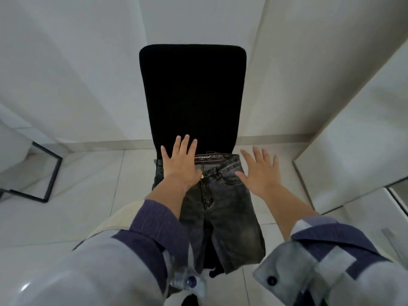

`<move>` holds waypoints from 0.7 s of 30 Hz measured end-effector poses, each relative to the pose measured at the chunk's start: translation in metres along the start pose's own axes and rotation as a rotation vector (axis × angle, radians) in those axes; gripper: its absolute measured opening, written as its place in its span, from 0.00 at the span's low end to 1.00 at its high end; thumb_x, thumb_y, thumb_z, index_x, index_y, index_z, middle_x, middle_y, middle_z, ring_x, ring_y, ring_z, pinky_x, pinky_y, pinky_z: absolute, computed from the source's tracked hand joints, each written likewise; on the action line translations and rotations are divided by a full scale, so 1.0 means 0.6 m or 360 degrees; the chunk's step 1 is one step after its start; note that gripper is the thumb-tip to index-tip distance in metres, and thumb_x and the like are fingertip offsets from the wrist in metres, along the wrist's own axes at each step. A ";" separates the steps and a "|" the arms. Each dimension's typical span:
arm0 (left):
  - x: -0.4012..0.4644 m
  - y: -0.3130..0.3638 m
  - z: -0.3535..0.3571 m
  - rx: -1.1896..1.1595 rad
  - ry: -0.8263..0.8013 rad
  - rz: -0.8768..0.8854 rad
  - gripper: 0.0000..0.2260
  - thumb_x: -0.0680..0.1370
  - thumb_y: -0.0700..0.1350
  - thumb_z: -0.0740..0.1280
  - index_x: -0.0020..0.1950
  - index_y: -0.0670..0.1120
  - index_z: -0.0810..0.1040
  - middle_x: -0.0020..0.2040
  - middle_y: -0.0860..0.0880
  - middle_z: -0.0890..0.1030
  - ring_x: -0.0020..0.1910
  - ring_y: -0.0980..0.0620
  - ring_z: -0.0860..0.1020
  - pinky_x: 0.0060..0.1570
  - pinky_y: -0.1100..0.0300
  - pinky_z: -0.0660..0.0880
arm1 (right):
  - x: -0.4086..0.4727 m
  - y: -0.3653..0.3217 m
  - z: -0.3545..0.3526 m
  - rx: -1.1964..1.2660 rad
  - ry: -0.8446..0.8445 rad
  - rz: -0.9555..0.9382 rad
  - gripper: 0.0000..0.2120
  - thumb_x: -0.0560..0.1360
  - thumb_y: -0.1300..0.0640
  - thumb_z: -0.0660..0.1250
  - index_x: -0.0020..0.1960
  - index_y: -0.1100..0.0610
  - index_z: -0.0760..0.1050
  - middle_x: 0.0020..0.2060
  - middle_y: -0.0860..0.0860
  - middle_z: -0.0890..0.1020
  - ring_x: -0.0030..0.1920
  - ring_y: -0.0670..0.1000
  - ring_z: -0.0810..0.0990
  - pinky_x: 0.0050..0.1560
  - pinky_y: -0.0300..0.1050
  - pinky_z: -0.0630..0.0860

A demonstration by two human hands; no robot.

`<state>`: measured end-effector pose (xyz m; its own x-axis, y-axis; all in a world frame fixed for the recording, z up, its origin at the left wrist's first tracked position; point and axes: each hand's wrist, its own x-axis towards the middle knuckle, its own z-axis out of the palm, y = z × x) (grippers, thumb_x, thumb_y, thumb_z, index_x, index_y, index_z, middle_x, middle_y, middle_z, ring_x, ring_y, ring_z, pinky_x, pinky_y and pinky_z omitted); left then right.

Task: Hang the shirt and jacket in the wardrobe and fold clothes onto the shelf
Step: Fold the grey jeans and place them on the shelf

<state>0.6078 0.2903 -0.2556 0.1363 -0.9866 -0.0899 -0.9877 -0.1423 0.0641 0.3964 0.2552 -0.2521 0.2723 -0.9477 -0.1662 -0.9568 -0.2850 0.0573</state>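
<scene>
The jeans (217, 202) lie on the seat of a black chair (192, 93), waistband at the seat's back edge under the backrest, legs running toward the person and hanging over the front edge. So the long axis runs straight from the chair back to the person, midway between the two arms.

The left hand (180, 163) lies flat with fingers spread on the left part of the waistband, fingertips reaching the foot of the backrest, thumb beside the fly button. It grips nothing; it looks to press the cloth down.

The right hand (259, 171) is open too, fingers spread, at the right side of the waistband near the seat's right edge. Whether it touches the denim or hovers just above it, I cannot tell.

Both hands sit at the waist end, one on each side of the fly. The left is the more firmly on the cloth. A fold, as I judge it, would go either across the fly, leg onto leg, or by bringing the hanging legs up to the waistband.
</scene>
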 end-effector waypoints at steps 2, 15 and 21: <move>0.035 -0.029 0.040 -0.0004 -0.0081 -0.0042 0.39 0.76 0.59 0.62 0.78 0.52 0.43 0.79 0.49 0.42 0.78 0.47 0.40 0.74 0.38 0.46 | 0.046 -0.011 0.037 0.0015 -0.0054 -0.0013 0.33 0.79 0.37 0.50 0.78 0.46 0.43 0.78 0.54 0.47 0.77 0.62 0.45 0.75 0.62 0.46; 0.245 -0.169 0.324 0.0210 -0.0468 -0.0067 0.55 0.65 0.70 0.68 0.78 0.49 0.38 0.79 0.49 0.43 0.78 0.47 0.42 0.73 0.39 0.47 | 0.361 -0.005 0.295 -0.0083 -0.0339 -0.0266 0.49 0.70 0.38 0.68 0.78 0.49 0.40 0.77 0.48 0.49 0.77 0.50 0.44 0.74 0.63 0.41; 0.271 -0.187 0.378 0.0469 -0.0330 -0.0006 0.54 0.59 0.77 0.64 0.74 0.47 0.53 0.70 0.48 0.62 0.70 0.46 0.60 0.70 0.46 0.59 | 0.391 0.001 0.370 -0.0172 -0.0095 -0.0313 0.52 0.63 0.33 0.71 0.75 0.51 0.48 0.69 0.54 0.65 0.70 0.57 0.65 0.72 0.60 0.53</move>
<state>0.7233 0.1642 -0.5026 0.1518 -0.9445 -0.2914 -0.9708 -0.0871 -0.2235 0.4372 0.0646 -0.5097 0.4429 -0.8632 -0.2422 -0.8686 -0.4801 0.1227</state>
